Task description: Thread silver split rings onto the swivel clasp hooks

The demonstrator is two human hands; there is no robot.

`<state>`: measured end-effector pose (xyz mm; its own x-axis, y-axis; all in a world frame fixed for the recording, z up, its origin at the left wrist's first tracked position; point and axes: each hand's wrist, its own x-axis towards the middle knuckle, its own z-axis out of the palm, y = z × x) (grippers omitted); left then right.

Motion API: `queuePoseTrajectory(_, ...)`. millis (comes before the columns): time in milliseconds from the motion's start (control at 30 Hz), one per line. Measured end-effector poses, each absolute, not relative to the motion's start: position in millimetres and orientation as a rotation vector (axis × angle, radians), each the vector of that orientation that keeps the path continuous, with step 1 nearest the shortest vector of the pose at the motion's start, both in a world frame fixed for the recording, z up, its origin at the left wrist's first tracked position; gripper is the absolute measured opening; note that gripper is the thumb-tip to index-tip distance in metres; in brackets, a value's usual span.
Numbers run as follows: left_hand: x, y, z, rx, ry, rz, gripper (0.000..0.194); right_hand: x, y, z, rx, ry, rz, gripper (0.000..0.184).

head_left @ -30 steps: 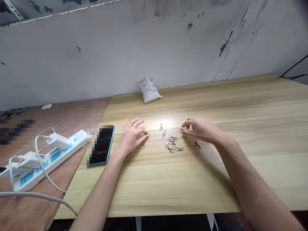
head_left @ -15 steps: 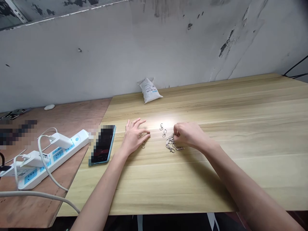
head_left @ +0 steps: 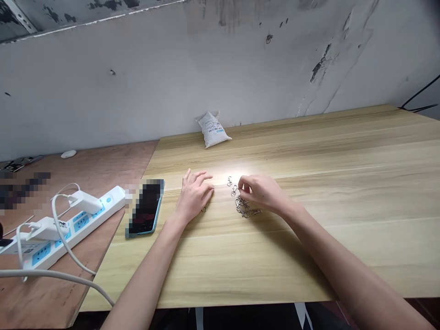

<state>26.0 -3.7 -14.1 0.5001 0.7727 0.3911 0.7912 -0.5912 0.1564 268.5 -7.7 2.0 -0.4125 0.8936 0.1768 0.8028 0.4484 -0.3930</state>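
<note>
1. Clasps (head_left: 244,213): small, shiny, silver-coloured metal hooks with round loops, overlapping in a heap just below and right of frame centre; 2 more lie just above it.
2. Right hand (head_left: 263,190): right of centre, fingers curled, thumb and index drawn together at the heap's upper edge; cannot tell if they pinch anything.
3. Left hand (head_left: 195,196): left of centre, thumb near index, other fingers loosely spread; grip unclear.

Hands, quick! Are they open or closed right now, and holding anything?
Left hand: thumb and forefinger close together; can't tell if they hold anything.
Right hand: curled by the metal clasps; can't tell if it holds one.
</note>
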Motion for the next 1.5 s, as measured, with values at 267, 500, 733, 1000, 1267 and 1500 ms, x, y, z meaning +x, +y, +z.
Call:
queuePoseTrajectory(267, 25, -5, -13, -2.693, -1.555, -0.838, 0.013, 265, -8, -4, -1.336, -2.314, 0.338, 0.008)
queuePoseTrajectory(500, 28, -6, -14, -2.745, -1.516, -0.816, 0.009, 260, -10, -12, -1.176, -2.315, 0.373, 0.006)
queuePoseTrajectory(733, 36, -9, -13, -2.749, -1.581, -1.034, 0.006, 249, -17, -11, -1.105, -2.219, 0.522, 0.008)
queuePoseTrajectory(1000, 48, -17, -9, -2.728, -1.501, -1.132, 0.006, 237, -21, -12, -0.978, -2.064, 0.892, 0.005)
queuePoseTrajectory(1267, 45, -17, -6, -2.587, -1.459, -1.109, 0.007, 237, -23, -9, -0.935, -2.002, 0.982, 0.005)
queuePoseTrajectory(1500, 45, -17, -5, -2.701, -1.439, -1.129, 0.006, 236, -22, -12, -0.845, -2.061, 0.949, 0.005)
